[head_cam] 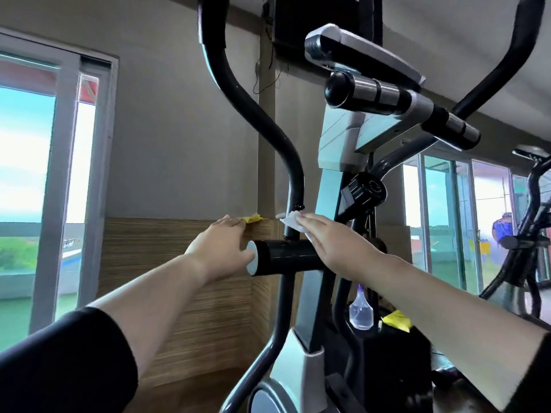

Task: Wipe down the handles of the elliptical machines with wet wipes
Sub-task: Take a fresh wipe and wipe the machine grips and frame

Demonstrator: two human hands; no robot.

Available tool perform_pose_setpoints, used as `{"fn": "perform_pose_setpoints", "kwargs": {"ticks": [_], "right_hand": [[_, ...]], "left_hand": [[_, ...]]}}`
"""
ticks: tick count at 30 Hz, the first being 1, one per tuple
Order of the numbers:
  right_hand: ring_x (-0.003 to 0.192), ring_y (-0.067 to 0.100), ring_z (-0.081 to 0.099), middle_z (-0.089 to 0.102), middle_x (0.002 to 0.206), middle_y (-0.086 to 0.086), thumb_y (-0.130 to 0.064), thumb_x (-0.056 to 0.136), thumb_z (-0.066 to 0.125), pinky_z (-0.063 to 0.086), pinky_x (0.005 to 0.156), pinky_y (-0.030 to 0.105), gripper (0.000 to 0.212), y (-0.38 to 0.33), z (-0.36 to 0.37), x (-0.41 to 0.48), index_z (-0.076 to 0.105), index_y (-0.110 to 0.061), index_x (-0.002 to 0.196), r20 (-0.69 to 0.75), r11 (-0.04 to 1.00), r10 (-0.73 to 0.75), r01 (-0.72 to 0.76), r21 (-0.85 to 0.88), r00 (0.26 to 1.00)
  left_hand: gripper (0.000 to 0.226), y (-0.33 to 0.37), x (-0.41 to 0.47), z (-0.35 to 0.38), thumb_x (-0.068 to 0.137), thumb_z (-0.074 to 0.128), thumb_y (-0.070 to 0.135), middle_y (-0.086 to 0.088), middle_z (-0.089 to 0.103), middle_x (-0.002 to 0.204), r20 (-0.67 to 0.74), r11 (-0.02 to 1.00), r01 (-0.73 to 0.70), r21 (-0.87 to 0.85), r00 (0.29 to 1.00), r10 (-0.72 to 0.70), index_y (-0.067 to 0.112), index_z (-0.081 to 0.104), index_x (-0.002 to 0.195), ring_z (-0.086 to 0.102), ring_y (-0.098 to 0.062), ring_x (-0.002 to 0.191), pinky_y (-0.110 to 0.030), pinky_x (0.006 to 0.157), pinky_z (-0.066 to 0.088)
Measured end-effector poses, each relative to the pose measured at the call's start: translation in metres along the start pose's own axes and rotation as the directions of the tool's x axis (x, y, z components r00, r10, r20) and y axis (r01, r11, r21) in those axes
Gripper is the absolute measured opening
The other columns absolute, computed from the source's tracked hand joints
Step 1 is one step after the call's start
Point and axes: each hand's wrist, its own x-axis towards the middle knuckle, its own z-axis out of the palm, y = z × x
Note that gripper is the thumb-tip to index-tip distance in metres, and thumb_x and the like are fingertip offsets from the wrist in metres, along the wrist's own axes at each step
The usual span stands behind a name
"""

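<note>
An elliptical machine stands right in front of me. Its long curved black handle [238, 93] rises from a short black crossbar [286, 256] with a pale end cap. My right hand [331, 242] holds a white wet wipe [293, 223] against the base of the curved handle, just above the crossbar. My left hand [220, 242] pinches a small yellow scrap [252, 218] at its fingertips, left of the handle, beside the crossbar's end cap. A fixed grip with silver sensor bands [396, 110] juts out under the console [363, 53], higher up.
A clear spray bottle [361, 312] and a yellow cloth [398, 320] sit low on the machine's frame. A wood-panelled wall [185, 263] and a window [32, 180] are on the left. Another exercise machine [530, 222] stands at the right by more windows.
</note>
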Motion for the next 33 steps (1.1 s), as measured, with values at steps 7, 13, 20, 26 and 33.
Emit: {"fn": "perform_pose_setpoints", "kwargs": {"ticks": [7, 13, 20, 26, 33], "right_hand": [[0.091, 0.02, 0.057, 0.06, 0.104, -0.001, -0.015, 0.091, 0.057, 0.05, 0.079, 0.039, 0.021, -0.074, 0.056, 0.057, 0.057, -0.017, 0.112, 0.079, 0.991, -0.048, 0.038, 0.126, 0.996], [0.094, 0.022, 0.058, 0.062, 0.103, 0.001, -0.016, 0.097, 0.041, 0.049, 0.079, 0.038, 0.024, -0.129, 0.079, 0.168, 0.06, -0.021, 0.109, 0.101, 0.958, -0.008, -0.021, 0.287, 0.995], [0.092, 0.012, 0.059, 0.064, 0.098, -0.007, -0.021, 0.093, 0.047, 0.051, 0.079, 0.035, 0.021, -0.181, 0.024, 0.229, 0.063, -0.028, 0.105, 0.157, 0.905, 0.02, -0.084, 0.417, 0.987], [0.084, 0.012, 0.06, 0.066, 0.09, -0.009, -0.031, 0.096, 0.044, 0.045, 0.066, 0.028, 0.019, -0.211, -0.053, 0.242, 0.062, -0.033, 0.103, 0.357, 0.833, 0.129, -0.296, 0.467, 0.925], [0.086, 0.018, 0.062, 0.066, 0.092, -0.006, -0.03, 0.096, 0.044, 0.053, 0.071, 0.035, 0.019, -0.236, -0.11, 0.223, 0.063, -0.032, 0.098, 0.559, 0.795, 0.127, -0.421, 0.436, 0.819]], "left_hand": [[0.051, -0.077, -0.034, 0.003, 0.087, 0.047, 0.032, 0.008, 0.055, 0.139, 0.003, 0.995, 0.067, -0.075, 0.998, -0.067, 0.029, 0.052, 0.138, 0.048, -0.011, 0.129, -0.03, 0.106, 0.04], [0.051, -0.166, -0.013, -0.062, 0.089, 0.048, 0.021, 0.003, 0.053, 0.142, 0.152, 0.967, 0.254, 0.005, 0.956, -0.252, 0.025, 0.051, 0.139, 0.046, -0.014, 0.132, -0.029, 0.112, 0.034], [0.039, -0.192, 0.005, -0.179, 0.097, 0.05, 0.026, 0.002, 0.056, 0.138, 0.207, 0.952, 0.302, 0.059, 0.929, -0.307, 0.023, 0.056, 0.136, 0.048, -0.018, 0.129, -0.027, 0.108, 0.033], [0.038, -0.161, -0.003, -0.258, 0.097, 0.053, 0.029, 0.0, 0.059, 0.13, 0.271, 0.892, 0.449, -0.047, 0.865, -0.421, 0.026, 0.057, 0.134, 0.055, -0.02, 0.116, -0.027, 0.094, 0.039], [0.045, -0.103, -0.005, -0.318, 0.095, 0.055, 0.035, -0.001, 0.057, 0.131, 0.322, 0.827, 0.556, -0.087, 0.801, -0.505, 0.026, 0.05, 0.139, 0.054, -0.021, 0.118, -0.032, 0.098, 0.042]]}}
